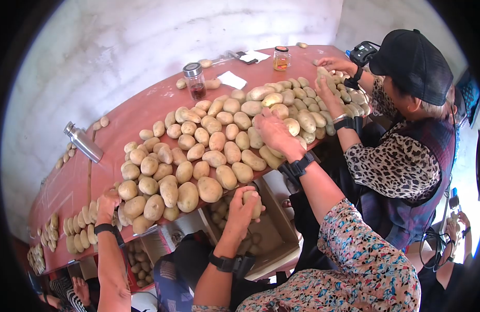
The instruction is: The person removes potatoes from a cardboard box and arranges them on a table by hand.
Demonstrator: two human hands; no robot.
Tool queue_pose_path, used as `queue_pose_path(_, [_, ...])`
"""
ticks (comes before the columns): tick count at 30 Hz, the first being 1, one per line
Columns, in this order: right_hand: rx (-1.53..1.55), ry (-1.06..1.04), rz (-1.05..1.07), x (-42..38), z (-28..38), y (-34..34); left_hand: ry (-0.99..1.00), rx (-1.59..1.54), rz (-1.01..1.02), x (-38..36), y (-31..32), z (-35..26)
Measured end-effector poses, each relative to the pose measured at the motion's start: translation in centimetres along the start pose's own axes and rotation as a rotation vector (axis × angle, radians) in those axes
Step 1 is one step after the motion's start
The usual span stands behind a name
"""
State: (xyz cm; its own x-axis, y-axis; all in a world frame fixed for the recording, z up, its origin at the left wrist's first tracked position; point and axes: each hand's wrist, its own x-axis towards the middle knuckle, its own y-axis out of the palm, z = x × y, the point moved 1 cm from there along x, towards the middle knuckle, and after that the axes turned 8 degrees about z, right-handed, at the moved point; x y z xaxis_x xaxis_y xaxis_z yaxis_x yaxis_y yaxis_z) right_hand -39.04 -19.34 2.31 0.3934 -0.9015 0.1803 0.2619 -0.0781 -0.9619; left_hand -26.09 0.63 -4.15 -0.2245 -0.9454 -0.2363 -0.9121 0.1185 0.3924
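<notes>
My left hand (pixel 241 214) is wrapped round a potato (pixel 254 204), held just off the table's front edge above an open box. My right hand (pixel 275 134) reaches over the spread of potatoes (pixel 214 158) on the red table (pixel 141 106). Its fingers look stretched out, with potatoes close around and under them. Part of its fingertips' contact is hard to make out. Both my wrists wear black bands. Below the edge, the cardboard box (pixel 275 229) has potatoes in its left part, partly hidden by my left hand and arm.
To the right, a co-worker in a black cap (pixel 414 65) handles potatoes. From the left, another person's hand (pixel 109 202) touches the rows. Behind the potatoes stand a steel bottle (pixel 84 143), a glass bottle (pixel 194 83) and a jar (pixel 281 59). Another potato box (pixel 133 278) sits below.
</notes>
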Motion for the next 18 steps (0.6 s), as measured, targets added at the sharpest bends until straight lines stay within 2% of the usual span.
queue_pose_path(5, [0.158, -0.083, -0.187, -0.3, -1.0, -2.1, -0.025, -0.101, 0.073, 0.0, 0.2, -0.4])
queue_pose_path(7, [0.521, -0.104, -0.455, -0.7, -1.6, -3.2, 0.037, -0.266, 0.126, 0.1, 0.4, -0.6])
queue_pose_path(9, [0.623, -0.097, -0.431, -2.3, -0.7, -4.3, 0.099, -0.303, 0.164, 0.2, 0.6, -0.8])
queue_pose_path(11, [0.736, -0.293, -0.077, -4.3, 1.3, -4.7, 0.16, -0.335, 0.2, 0.3, 0.7, -1.3])
queue_pose_path(13, [0.614, -0.372, 0.414, -6.5, 3.7, -5.2, 0.261, -0.39, 0.197, 0.3, 0.7, -1.8])
queue_pose_path(15, [0.332, -0.582, 0.525, -8.5, 5.1, -4.8, 0.287, -0.383, 0.19, 0.7, 0.3, -1.5])
queue_pose_path(16, [0.333, -0.581, 0.522, -9.1, 5.4, -4.3, 0.334, -0.377, 0.152, 0.8, 0.2, -1.6])
queue_pose_path(18, [0.274, -0.625, 0.35, -9.5, 5.6, -3.1, 0.358, -0.365, 0.059, 1.0, -0.1, -1.3])
